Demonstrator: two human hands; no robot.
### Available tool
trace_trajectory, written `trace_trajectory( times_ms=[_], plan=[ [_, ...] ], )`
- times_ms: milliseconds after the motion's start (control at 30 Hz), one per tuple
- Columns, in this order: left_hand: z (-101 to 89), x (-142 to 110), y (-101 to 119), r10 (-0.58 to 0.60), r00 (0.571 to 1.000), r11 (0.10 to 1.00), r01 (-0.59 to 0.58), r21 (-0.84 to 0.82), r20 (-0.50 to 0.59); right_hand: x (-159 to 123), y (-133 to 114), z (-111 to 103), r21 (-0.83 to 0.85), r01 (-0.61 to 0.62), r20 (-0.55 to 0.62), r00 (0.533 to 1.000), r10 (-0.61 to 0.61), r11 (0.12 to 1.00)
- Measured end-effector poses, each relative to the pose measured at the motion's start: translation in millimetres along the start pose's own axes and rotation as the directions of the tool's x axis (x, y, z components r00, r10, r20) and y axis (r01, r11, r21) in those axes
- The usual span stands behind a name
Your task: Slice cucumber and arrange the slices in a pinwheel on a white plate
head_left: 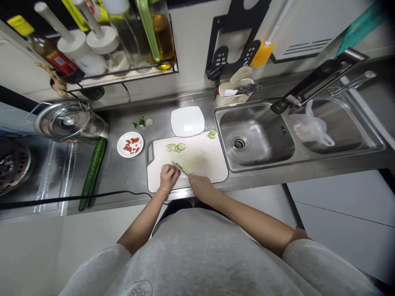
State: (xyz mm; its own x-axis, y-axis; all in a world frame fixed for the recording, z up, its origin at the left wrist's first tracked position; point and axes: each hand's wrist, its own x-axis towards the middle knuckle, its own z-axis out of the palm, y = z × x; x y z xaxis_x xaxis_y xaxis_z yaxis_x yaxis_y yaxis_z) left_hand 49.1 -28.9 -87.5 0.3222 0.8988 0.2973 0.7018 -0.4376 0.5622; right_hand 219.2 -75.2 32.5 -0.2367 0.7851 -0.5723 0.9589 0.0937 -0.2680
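My right hand (pixel 202 187) grips a knife (pixel 180 167) over the near part of the white cutting board (pixel 160 164). The blade points up and left, close to the fingertips of my left hand (pixel 168 177). That hand rests on the board with its fingers curled; whatever lies under them is hidden. Farther back on the board is a row of thin cucumber slices (pixel 175 147). A small pile of slices (pixel 212 134) sits at the far right corner. A white square plate (pixel 187 121) touches the board's far edge.
Left of the board stand a small plate (pixel 120 149) of chopped red bits, a whole cucumber (pixel 93 172) and a steel pot (pixel 69 121). Cucumber end pieces (pixel 141 122) lie behind. A double sink (pixel 256 137) is on the right. A black cable (pixel 117 192) crosses the counter's front edge.
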Motion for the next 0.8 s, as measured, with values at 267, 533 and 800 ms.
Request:
trace_trajectory(
  times_ms=[267, 533, 800],
  plan=[
    [2.1, 0.0, -1.6, 0.024, 0.999, 0.999, -0.026, -0.047, -0.032, 6.4, -0.2, -0.8, -0.007, 0.021, -0.013, 1.000, -0.021, 1.000],
    [5.4, 1.8, -3.2, 0.124, 0.982, 0.989, -0.134, -0.065, -0.144, 10.2, -0.7, -0.4, -0.015, 0.008, 0.007, 1.000, -0.007, 1.000],
    [5.5, 1.9, -3.8, 0.129, 0.981, 0.989, -0.139, -0.058, -0.147, 16.6, -0.5, 6.3, -0.040, 0.013, -0.016, 1.000, -0.013, 0.999]
  ],
)
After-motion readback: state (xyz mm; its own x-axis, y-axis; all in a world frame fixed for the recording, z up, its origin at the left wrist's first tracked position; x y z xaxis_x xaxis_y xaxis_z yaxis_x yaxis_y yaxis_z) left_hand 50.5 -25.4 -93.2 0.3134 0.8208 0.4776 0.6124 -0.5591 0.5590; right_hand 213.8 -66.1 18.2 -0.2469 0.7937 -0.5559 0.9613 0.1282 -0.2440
